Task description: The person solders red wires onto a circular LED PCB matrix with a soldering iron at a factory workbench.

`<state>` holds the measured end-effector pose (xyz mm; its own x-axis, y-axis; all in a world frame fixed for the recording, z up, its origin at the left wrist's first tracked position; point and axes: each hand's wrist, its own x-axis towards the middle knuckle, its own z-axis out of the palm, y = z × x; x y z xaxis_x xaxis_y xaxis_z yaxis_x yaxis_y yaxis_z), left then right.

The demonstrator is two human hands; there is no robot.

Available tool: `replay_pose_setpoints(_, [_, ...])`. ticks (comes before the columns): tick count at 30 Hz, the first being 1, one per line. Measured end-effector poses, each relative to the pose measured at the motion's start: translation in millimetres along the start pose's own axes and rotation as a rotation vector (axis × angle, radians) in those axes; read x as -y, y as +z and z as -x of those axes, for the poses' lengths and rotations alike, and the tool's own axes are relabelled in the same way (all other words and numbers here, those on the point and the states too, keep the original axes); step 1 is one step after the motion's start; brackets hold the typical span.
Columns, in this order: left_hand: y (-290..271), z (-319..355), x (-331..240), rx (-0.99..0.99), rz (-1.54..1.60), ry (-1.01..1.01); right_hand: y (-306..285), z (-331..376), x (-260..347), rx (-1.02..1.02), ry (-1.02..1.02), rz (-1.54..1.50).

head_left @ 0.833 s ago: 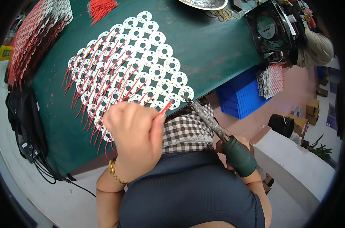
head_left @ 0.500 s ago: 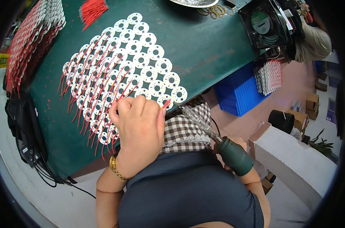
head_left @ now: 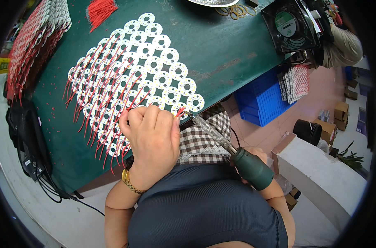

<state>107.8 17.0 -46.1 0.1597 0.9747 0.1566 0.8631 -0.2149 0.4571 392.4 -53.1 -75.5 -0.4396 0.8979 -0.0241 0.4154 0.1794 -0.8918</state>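
A sheet of joined white ring-shaped LED boards lies on the green table, with red wires trailing from many rings on its left and lower side. At its near corner my left hand is closed, pinching red wires whose ends stick out between thumb and forefinger over a ring. My right hand is wrapped round the green handle of a soldering iron, which hides most of the fingers. The iron's tip meets or nearly meets the wire ends; actual contact cannot be made out.
A pile of red wires and a stack of wired boards lie toward the far left. At the far right stand a black fan and a metal dish. A blue crate sits beyond the table edge, near another person's sleeve.
The soldering iron has moved slightly left and up, bringing its tip closer to the wire ends. My left hand has stayed nearly in place.
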Motion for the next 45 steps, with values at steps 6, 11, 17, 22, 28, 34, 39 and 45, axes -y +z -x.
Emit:
replay_pose_setpoints(6, [1,-1,0,-0.041,-0.009,0.027,-3,-5,-2,-0.012,-0.104,0.006])
replay_pose_setpoints(11, [6,1,1,-0.054,-0.013,0.002,-5,-7,-4,0.034,-0.253,0.044])
replay_pose_setpoints(17, [8,2,1,-0.068,-0.047,0.014,-9,-5,-3,0.113,-0.172,0.128])
replay_pose_setpoints(22, [10,3,1,-0.073,-0.065,0.018,-7,-2,-8,0.116,-0.155,0.100])
replay_pose_setpoints(28, [11,3,2,-0.085,-0.075,0.025,3,5,-6,0.030,0.147,0.115])
replay_pose_setpoints(34, [11,3,3,-0.104,-0.073,0.046,-14,1,-1,0.224,-0.026,0.281])
replay_pose_setpoints(39, [9,5,5,-0.111,-0.079,0.072,-15,-22,30,0.137,0.143,0.274])
replay_pose_setpoints(45, [-9,13,14,-0.291,0.158,0.031,-13,6,-7,0.144,0.031,0.158])
